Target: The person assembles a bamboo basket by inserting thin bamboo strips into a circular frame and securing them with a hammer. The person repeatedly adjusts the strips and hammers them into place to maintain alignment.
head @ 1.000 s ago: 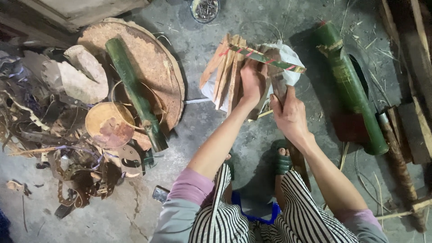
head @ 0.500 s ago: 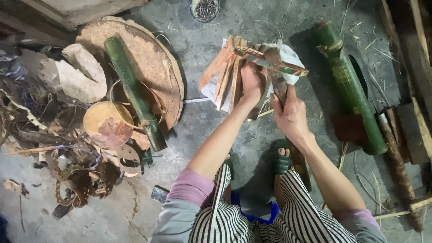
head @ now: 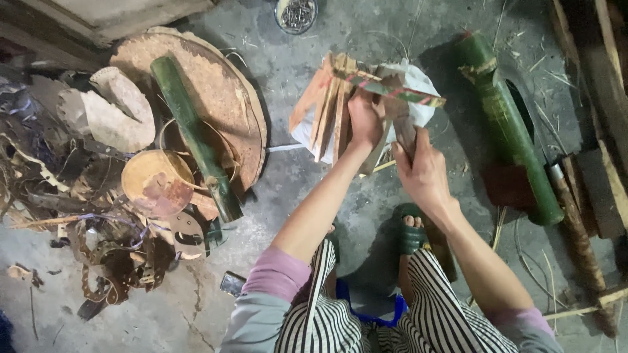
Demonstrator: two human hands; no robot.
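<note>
We saw the left hand (head: 365, 121) closed around a bundle of split bamboo strips (head: 330, 104), which stood upright on the concrete floor (head: 366, 39) near the middle of the view. The right hand (head: 424, 173) was wrapped around a dark handle (head: 405, 134) pressed against the right side of the same bundle; we could not tell what tool the handle belonged to. A striped stick (head: 399, 91) lay across the top of the strips, and a white bag (head: 418, 88) sat just behind them. To the right, a thick green bamboo pole (head: 507, 131) lay on the floor, well apart from the hands. To the left, a thinner green bamboo pole (head: 193, 137) rested across a round wooden block (head: 222, 85), with a small round tray (head: 157, 183) touching its lower end. A tin of nails (head: 296, 13) stood at the floor's far edge. Green sandals (head: 411, 232) showed below the hands.
</note>
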